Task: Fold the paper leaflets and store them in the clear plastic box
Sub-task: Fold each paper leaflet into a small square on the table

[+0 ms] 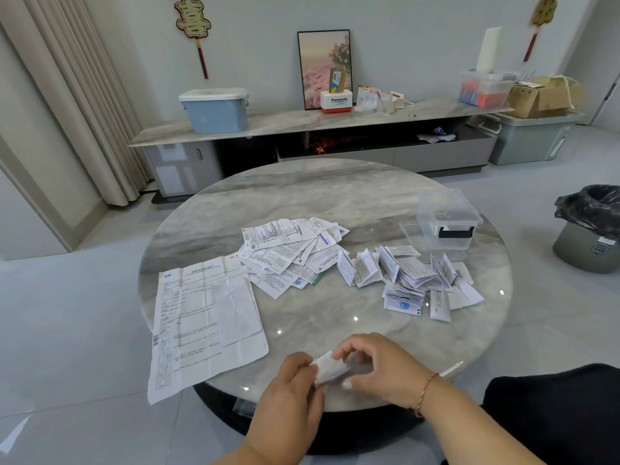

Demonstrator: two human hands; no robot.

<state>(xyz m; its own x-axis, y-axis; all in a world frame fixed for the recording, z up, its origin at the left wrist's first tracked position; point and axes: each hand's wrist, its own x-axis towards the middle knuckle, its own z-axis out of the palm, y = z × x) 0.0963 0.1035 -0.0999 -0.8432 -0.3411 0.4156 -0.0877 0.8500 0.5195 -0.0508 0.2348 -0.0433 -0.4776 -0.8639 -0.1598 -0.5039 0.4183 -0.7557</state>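
Observation:
A small folded white leaflet (pixel 327 368) is held between both hands just above the near edge of the round marble table (pixel 335 193). My left hand (pixel 292 394) pinches its left side and my right hand (pixel 385 367) pinches its right side with curled fingers. A heap of unfolded leaflets (pixel 288 253) lies at the table's middle. Several folded leaflets (pixel 409 280) lie to its right. The clear plastic box (pixel 448 223) with a black handle stands at the far right, and its clear lid (pixel 410 229) lies beside it.
A large unfolded sheet (pixel 204 320) covers the table's left side and hangs over the edge. A bin with a black bag (pixel 590 229) stands on the floor at the right. A low cabinet (pixel 318 142) with boxes lines the back wall.

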